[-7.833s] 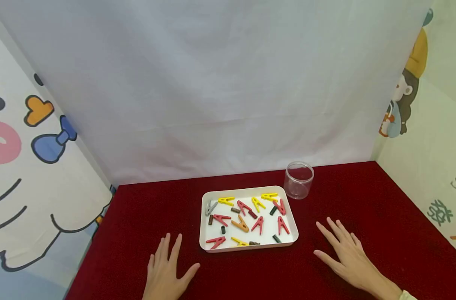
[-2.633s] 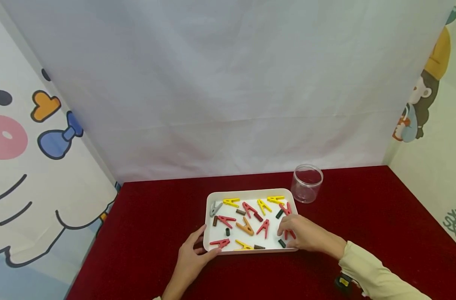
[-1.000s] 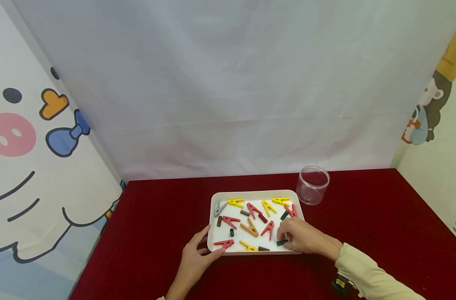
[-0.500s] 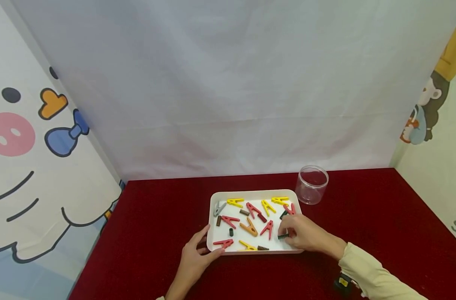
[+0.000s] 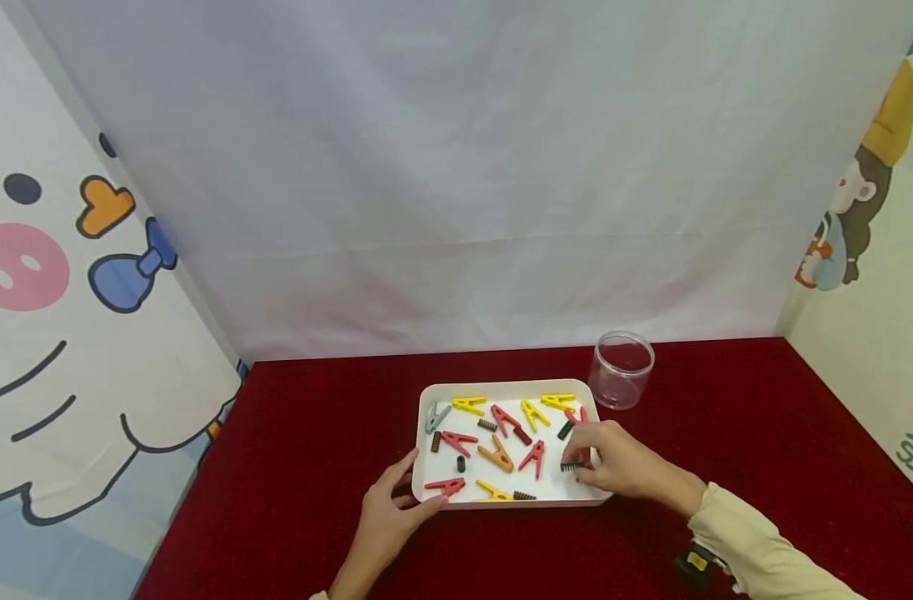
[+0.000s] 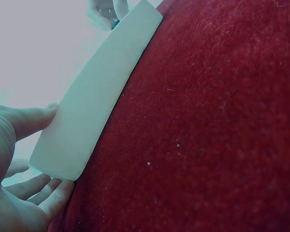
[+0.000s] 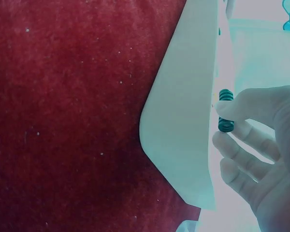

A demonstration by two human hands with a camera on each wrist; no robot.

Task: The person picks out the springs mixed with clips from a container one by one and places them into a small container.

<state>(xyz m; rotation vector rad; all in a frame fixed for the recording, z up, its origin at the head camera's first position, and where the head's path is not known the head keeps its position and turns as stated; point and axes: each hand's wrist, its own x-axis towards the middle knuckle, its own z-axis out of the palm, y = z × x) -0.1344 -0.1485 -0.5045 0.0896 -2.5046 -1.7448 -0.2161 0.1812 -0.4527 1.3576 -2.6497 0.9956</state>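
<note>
My right hand (image 5: pixel 617 458) is over the right part of the white tray (image 5: pixel 501 505), pinching a dark green coil spring (image 5: pixel 571 467) between thumb and fingertips. The right wrist view shows the spring (image 7: pixel 225 126) crosswise behind the thumb, its ends sticking out. At the tray's near left corner, my left hand (image 5: pixel 387 517) grips the wall; the left wrist view has the thumb (image 6: pixel 34 121) on the rim and other fingers round the corner. In the tray lie red clips (image 5: pixel 533 458), yellow clips (image 5: pixel 533 413), an orange clip (image 5: pixel 496 456), a grey clip (image 5: pixel 437 418) and several small springs (image 5: pixel 487 425).
A clear round jar (image 5: pixel 621 375) without a lid stands just behind the tray's far right corner. Dark red cloth (image 5: pixel 314 442) covers the table. A white curtain (image 5: pixel 441 208) hangs behind, with printed panels at both sides.
From flat on the cloth, both hands have moved to the tray. The left took hold of its corner; the right picked up the green spring near the front right and raised it slightly.
</note>
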